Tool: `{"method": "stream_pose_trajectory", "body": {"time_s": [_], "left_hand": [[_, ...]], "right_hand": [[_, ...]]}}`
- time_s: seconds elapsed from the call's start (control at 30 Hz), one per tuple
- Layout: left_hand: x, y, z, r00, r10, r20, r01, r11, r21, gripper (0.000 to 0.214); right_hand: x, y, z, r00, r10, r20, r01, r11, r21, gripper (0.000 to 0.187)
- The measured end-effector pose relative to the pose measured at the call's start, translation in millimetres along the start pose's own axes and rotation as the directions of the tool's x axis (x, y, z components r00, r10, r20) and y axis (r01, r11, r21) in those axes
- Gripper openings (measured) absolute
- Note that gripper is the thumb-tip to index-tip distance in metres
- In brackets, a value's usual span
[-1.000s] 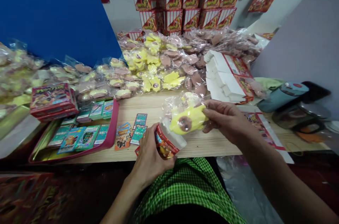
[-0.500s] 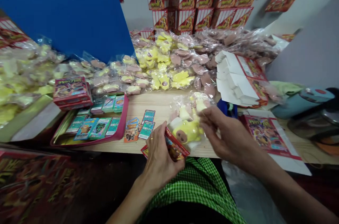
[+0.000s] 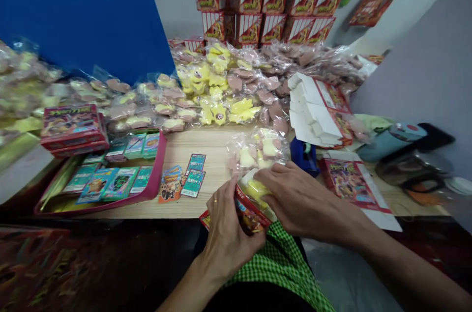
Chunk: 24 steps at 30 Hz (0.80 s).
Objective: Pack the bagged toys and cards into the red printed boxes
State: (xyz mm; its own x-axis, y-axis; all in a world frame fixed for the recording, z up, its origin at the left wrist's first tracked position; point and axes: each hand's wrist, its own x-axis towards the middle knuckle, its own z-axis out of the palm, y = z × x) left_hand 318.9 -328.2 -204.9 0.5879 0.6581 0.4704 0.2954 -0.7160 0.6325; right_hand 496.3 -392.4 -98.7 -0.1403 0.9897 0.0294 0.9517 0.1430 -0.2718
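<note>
My left hand (image 3: pixel 232 226) is wrapped round a small red printed box (image 3: pixel 250 210), held tilted at the table's front edge. At the box's upper end, my right hand (image 3: pixel 289 199) is closed over a yellow toy piece (image 3: pixel 255 189) in clear plastic. The fingers hide much of this piece, and part of it appears to be inside the box opening. Just beyond my hands lies a clear bag of cream and pink toy parts (image 3: pixel 248 156). Several cards (image 3: pixel 192 183) lie on the wood left of the box.
A pink-rimmed tin (image 3: pixel 157 179) of cards stands left, with stacked red boxes (image 3: pixel 72 125) behind it. Bagged parts (image 3: pixel 243 110) pile along the back. Unfolded cartons (image 3: pixel 313 110), a flat box (image 3: pixel 348 179), a blue bottle (image 3: pixel 385 140) and a glass jug (image 3: pixel 394 169) are at right.
My right hand has moved left and down, bringing the bagged yellow toy against the red box's opening. My left hand keeps its hold on the box. The view has shifted right.
</note>
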Motion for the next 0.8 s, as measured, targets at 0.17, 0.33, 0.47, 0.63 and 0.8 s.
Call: {"method": "stream_pose_trajectory", "body": {"time_s": [0.17,0.33,0.47,0.63,0.8], "left_hand": [[-3,5,-3.3,1.000,-0.016,-0.024,0.016,1.000,0.017,0.104],[-3,8,-0.3,0.993,-0.101,-0.058,0.101,0.995,0.009,0.111],[16,3,20.8,0.938,-0.345,-0.040,0.339,0.935,-0.100,0.110],[38,-28,41.8,0.855,-0.519,0.013,0.509,0.833,-0.216,0.064],[8,-88,-16.4,0.951,-0.297,-0.090,0.300,0.954,0.021,0.043]], "right_hand": [[0,0,9,0.957,0.097,-0.274,-0.065,0.990,0.122,0.020],[5,-2,11,1.000,0.017,-0.009,-0.017,0.999,0.031,0.023],[17,2,16,0.979,0.079,-0.187,-0.091,0.994,-0.056,0.019],[34,6,53,0.976,0.050,-0.210,-0.046,0.999,0.027,0.025],[50,-6,81,0.993,0.105,-0.045,-0.111,0.980,-0.164,0.027]]}}
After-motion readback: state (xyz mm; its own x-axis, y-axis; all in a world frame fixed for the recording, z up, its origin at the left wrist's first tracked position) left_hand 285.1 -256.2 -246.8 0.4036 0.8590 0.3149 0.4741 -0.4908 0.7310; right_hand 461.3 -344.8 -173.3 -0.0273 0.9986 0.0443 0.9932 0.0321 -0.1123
